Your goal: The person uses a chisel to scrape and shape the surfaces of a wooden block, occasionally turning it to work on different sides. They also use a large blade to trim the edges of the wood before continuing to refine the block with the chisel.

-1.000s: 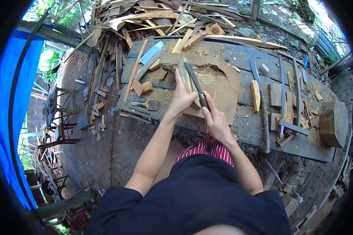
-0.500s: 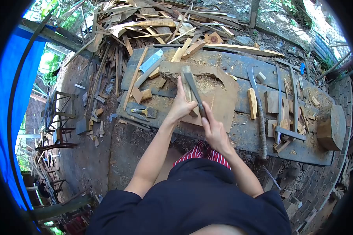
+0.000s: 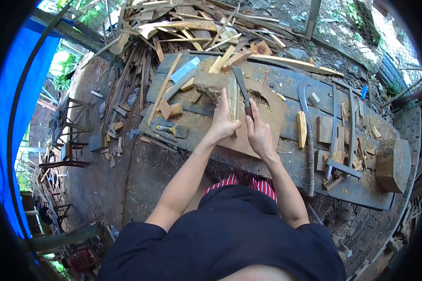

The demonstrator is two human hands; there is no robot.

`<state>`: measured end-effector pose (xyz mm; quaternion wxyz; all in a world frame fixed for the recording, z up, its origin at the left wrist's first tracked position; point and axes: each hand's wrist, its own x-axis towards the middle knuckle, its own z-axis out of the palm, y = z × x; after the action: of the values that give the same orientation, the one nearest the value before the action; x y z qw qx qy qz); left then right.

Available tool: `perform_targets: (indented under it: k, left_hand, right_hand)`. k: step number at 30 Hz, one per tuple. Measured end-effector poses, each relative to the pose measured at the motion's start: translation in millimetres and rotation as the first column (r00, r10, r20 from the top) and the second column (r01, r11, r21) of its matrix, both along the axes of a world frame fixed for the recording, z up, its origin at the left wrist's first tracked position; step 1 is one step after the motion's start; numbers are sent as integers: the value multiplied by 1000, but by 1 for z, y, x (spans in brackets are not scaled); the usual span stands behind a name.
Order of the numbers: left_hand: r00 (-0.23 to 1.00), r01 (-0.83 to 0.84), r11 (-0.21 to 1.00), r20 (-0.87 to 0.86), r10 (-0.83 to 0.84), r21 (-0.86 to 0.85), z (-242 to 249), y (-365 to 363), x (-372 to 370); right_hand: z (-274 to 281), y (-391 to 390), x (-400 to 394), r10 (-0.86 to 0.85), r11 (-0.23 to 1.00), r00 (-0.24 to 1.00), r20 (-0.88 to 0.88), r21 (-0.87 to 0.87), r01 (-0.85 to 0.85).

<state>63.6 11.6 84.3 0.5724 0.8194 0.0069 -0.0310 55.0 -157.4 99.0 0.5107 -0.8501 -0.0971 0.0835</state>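
Note:
My left hand point(image 3: 224, 125) is closed round a pale wooden block point(image 3: 234, 100), its index finger stretched along the side. In my right hand point(image 3: 260, 133) is the dark handle of a machete point(image 3: 241, 84), its broad blade pointing away from me just right of the block. Both are over a brown wooden slab point(image 3: 273, 108) with a rough, chipped hollow in its far part. Wood chips are scattered in and around that hollow.
The slab lies on a dark plank table point(image 3: 293, 161). A brush point(image 3: 173, 129) lies to the left; a sickle point(image 3: 308, 126), a frame saw point(image 3: 350, 117) and a thick wood block point(image 3: 392, 164) are to the right. Beyond is a scrap wood pile point(image 3: 192, 25).
The machete has swung away from the top of the wooden block to its right side, with its blade seen more edge-on. My right hand has moved up and slightly right.

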Motion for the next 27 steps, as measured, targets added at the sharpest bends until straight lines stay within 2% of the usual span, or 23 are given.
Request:
perform_targets:
  k: [2, 3, 5, 6, 8, 10, 11, 12, 13, 14, 15, 17, 18, 19, 20, 21, 22, 24, 26, 27]
  left_hand:
    - [999, -48, 999, 25, 49, -24, -7, -2, 5]
    - [994, -95, 994, 55, 92, 53, -8, -1, 8]
    - [994, -92, 996, 67, 91, 12, -10, 3, 7]
    - [994, -81, 997, 68, 82, -11, -12, 6, 2]
    - [996, -58, 998, 70, 59, -19, -17, 4, 1]
    - [997, -27, 991, 74, 37, -134, -21, 5, 5]
    - [995, -37, 998, 95, 42, -56, -21, 9, 6]
    - [993, -43, 997, 107, 49, -56, -14, 9, 7]
    - [993, -67, 998, 98, 67, -9, -4, 7, 5]
    - [993, -87, 995, 79, 84, 39, -1, 5, 0]
    - [993, -75, 997, 85, 77, -35, -15, 7, 2]
    - [997, -70, 997, 28, 69, 16, -6, 1, -1]
    - [998, -61, 996, -8, 62, 71, 0, 0, 2]
    - [993, -22, 1000, 112, 24, -21, -7, 2, 4]
    - [991, -15, 1000, 135, 17, -16, -14, 7, 9]
    - [991, -53, 997, 128, 45, 60, -13, 7, 7]
    - [991, -92, 987, 112, 77, 135, -14, 8, 3]
    - [993, -61, 993, 110, 50, 105, -16, 9, -3]
    - [996, -67, 996, 53, 70, -56, -6, 4, 2]
    - [997, -53, 996, 59, 57, -70, -8, 4, 4]
  right_hand:
    - [-1, -1, -18, 13, 998, 997, 70, 52, -17]
    - [-4, -7, -37, 37, 996, 993, 114, 80, -47]
    - [-7, -13, -48, 75, 993, 983, 166, 76, -89]
    - [-4, -12, -42, 86, 992, 985, 150, 78, -98]
    - [11, -5, -4, 83, 997, 992, -92, 11, -83]
    - [8, -3, 1, 83, 996, 991, -105, 0, -84]
    - [-5, -5, -11, 92, 993, 995, 24, 71, -94]
    - [-13, -10, -25, 100, 984, 985, 142, 132, -119]
    - [-10, -12, -37, 86, 989, 964, 250, 96, -113]
    - [-6, -13, -34, 95, 989, 966, 241, 92, -120]
    - [3, -12, -25, 95, 991, 991, 98, 85, -104]
    - [8, -5, 5, 78, 997, 987, -143, 14, -77]
    - [6, -7, -1, 71, 997, 987, -141, 18, -70]
    - [4, -8, -8, 65, 997, 992, -104, 47, -60]
    - [-2, -11, -16, 63, 996, 996, -64, 69, -59]
    - [1, -12, -29, 42, 988, 984, 171, 137, -66]
    - [3, -17, -30, 46, 989, 985, 167, 132, -69]
    - [15, -26, -42, 108, 994, 972, -207, 56, -98]
    - [9, -18, -27, 80, 994, 983, -165, 87, -66]
    - [9, -16, -22, 78, 995, 971, -225, 77, -62]
